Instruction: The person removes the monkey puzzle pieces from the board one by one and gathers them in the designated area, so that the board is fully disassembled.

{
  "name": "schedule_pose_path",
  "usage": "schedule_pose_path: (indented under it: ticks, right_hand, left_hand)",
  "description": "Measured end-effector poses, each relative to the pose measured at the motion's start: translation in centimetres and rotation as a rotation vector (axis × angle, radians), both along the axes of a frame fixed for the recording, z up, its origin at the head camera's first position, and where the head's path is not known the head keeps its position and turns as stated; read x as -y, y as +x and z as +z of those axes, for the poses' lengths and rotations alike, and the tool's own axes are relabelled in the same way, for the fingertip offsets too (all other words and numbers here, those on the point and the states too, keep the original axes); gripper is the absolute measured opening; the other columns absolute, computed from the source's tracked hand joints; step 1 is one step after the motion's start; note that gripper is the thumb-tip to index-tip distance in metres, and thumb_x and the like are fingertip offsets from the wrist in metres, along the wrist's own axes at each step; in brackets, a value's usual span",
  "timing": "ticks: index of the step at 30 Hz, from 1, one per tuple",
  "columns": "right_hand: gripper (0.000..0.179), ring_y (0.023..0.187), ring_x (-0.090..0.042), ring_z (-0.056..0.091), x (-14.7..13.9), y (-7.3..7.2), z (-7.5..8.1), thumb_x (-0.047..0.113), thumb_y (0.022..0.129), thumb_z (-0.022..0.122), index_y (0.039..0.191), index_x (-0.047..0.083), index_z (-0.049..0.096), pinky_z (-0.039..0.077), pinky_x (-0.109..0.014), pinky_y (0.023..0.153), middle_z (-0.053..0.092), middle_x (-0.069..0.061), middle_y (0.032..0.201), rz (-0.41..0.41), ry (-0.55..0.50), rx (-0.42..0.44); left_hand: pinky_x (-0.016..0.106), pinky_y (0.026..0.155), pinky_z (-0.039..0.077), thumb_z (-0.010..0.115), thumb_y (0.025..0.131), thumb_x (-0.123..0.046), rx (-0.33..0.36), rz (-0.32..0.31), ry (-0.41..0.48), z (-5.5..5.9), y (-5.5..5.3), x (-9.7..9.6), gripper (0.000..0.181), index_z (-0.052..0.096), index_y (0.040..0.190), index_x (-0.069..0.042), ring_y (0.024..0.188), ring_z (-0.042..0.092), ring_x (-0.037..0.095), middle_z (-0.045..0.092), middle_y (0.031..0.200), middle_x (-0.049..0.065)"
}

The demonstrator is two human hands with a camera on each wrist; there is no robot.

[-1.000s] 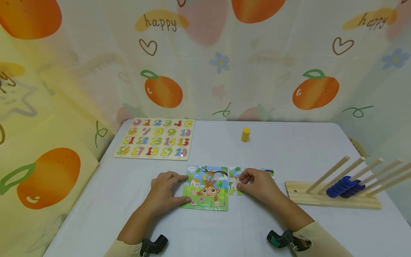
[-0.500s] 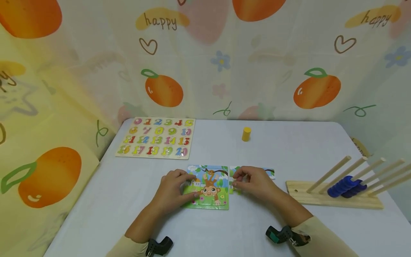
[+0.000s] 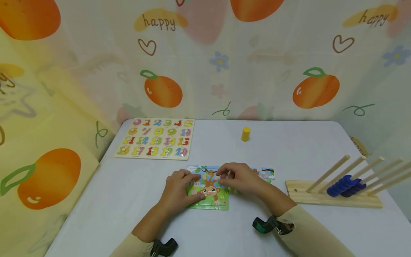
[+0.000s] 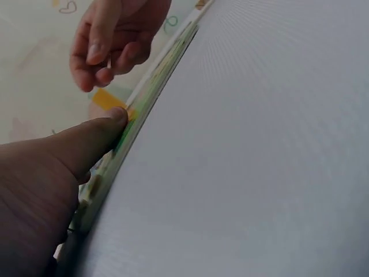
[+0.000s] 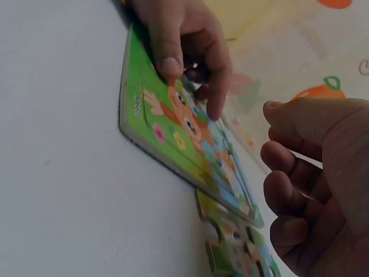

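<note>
A jigsaw puzzle (image 3: 210, 200) with a monkey picture lies in its frame on the white table. My left hand (image 3: 181, 189) rests on its left part, thumb and forefinger spread and touching the picture. Over the puzzle's right edge hovers my right hand (image 3: 242, 180), its fingers loosely bent. In the right wrist view, nothing shows between the right thumb (image 5: 294, 118) and fingers. Loose puzzle pieces (image 3: 266, 173) lie right of the frame, partly hidden by that hand; in the right wrist view, joined pieces (image 5: 230, 239) with knobbed edges sit beside the frame.
At the back left lies a wooden number board (image 3: 154, 139). A yellow cylinder (image 3: 245, 134) stands at the back. On the right is a wooden rack (image 3: 334, 194) with slanted pegs and blue beads (image 3: 343, 186). A printed curtain (image 3: 257, 57) hangs behind the table.
My right hand has moved left, from the loose pieces to over the puzzle's right edge. My left hand has slid slightly right, further onto the picture.
</note>
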State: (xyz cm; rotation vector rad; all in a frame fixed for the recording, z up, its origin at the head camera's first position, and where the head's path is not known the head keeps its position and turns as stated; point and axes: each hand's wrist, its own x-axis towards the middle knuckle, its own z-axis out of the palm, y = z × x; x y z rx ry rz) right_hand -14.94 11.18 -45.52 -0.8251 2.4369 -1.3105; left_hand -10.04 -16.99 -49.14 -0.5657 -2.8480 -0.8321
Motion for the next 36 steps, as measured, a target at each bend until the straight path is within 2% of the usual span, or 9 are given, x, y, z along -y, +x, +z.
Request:
schedule_pose_path:
  ticks: [9,16,23,31,36]
  right_hand:
    - [0.023,0.072,-0.010,0.056,3.0,-0.8,0.1,0.017,0.097,0.080,0.118,0.010,0.077,0.049,-0.026,0.067,0.070,0.003,0.101,0.035,0.021,-0.022]
    - [0.033,0.094,-0.014,0.061,4.9,-1.3,0.0,0.018,0.093,0.083,0.124,0.011,0.076,0.052,-0.033,0.085,0.069,0.001,0.113,0.037,0.085,-0.010]
    - [0.036,0.088,-0.011,0.057,5.1,-1.6,-0.6,0.022,0.090,0.086,0.125,0.017,0.078,0.049,-0.031,0.080,0.066,0.005,0.112,0.073,0.213,-0.001]
    - [0.036,0.087,-0.012,0.058,4.7,-1.7,-0.4,0.013,0.087,0.088,0.122,0.014,0.078,0.049,-0.029,0.079,0.063,0.003,0.105,0.112,0.185,0.020]
    - [0.035,0.088,-0.011,0.058,4.6,-1.9,-0.2,0.013,0.087,0.089,0.121,0.014,0.078,0.050,-0.029,0.080,0.062,0.004,0.106,0.121,0.211,0.028]
  left_hand:
    - [0.043,0.085,0.038,0.095,0.077,-0.052,-0.018,0.012,-0.032,-0.3,0.0,0.1,0.065,0.077,0.130,-0.019,0.101,0.053,0.019,0.061,0.113,-0.001]
    - [0.044,0.086,0.038,0.096,0.075,-0.051,-0.020,0.013,-0.020,-0.4,-0.1,0.2,0.067,0.076,0.131,-0.019,0.101,0.053,0.019,0.061,0.113,-0.002]
    - [0.042,0.087,0.037,0.095,0.076,-0.053,0.015,0.013,-0.019,-0.4,-0.1,0.0,0.069,0.076,0.133,-0.020,0.101,0.051,0.018,0.060,0.114,-0.003]
    - [0.043,0.087,0.039,0.096,0.075,-0.054,0.021,0.033,-0.031,-0.3,-0.1,0.0,0.072,0.075,0.134,-0.019,0.103,0.053,0.018,0.062,0.115,-0.002]
    - [0.044,0.087,0.039,0.096,0.075,-0.055,0.025,0.040,-0.035,-0.2,-0.1,0.0,0.074,0.074,0.135,-0.018,0.104,0.054,0.019,0.063,0.117,-0.001]
